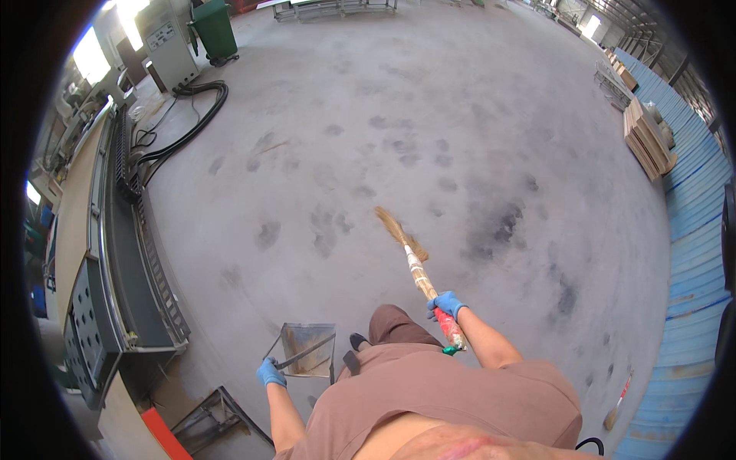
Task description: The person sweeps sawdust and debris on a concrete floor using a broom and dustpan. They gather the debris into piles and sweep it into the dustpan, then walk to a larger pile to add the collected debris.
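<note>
My right hand, in a blue glove, is closed around the handle of a straw broom. The handle is wrapped in red and white near its top. Straw bristles fan out ahead of me, over the grey floor. Low on the left, my gloved left hand grips a metal dustpan by a dark bar at its edge. The pan hangs beside my leg, its inside dusty and brownish. Whether the bristles touch the floor, I cannot tell.
A long machine bed runs along the left, with black cables leading to a grey cabinet. Beyond stands a green wheeled bin. Stacked boards lean by the blue corrugated wall. Another broom lies at lower right.
</note>
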The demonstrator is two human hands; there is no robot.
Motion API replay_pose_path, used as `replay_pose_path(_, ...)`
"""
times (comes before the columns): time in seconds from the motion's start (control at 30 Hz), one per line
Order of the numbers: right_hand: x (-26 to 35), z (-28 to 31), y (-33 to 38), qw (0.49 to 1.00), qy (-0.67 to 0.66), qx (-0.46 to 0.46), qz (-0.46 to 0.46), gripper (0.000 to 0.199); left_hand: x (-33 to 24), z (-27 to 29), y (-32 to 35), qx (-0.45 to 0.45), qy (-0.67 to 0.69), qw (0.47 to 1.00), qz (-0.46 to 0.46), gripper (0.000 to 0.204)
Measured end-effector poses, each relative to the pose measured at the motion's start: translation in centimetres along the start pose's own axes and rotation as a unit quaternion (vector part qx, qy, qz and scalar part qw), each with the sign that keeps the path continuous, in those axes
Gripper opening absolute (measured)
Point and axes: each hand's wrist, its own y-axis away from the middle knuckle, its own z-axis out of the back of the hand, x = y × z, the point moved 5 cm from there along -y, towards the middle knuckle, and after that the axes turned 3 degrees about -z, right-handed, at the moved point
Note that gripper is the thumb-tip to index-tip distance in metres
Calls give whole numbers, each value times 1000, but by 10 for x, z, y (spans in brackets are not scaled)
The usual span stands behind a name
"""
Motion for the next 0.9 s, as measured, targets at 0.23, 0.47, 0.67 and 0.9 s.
replay_pose_path(0.23,140,-99,-93,999,-39,-16,-26,22,-182,-134,-131,64,-7,998,-20,8)
replay_pose_path(0.47,334,-192,-217,998,-45,-14,-33,14,-364,-235,-223,42,-127,978,-159,16)
replay_pose_path(0.67,495,-267,-300,999,-12,-10,-40,21,-534,-349,-304,141,-131,953,-234,25)
replay_pose_path(0.9,658,-350,-402,982,117,-129,76,32,-685,-513,-451,195,-111,939,-261,21)
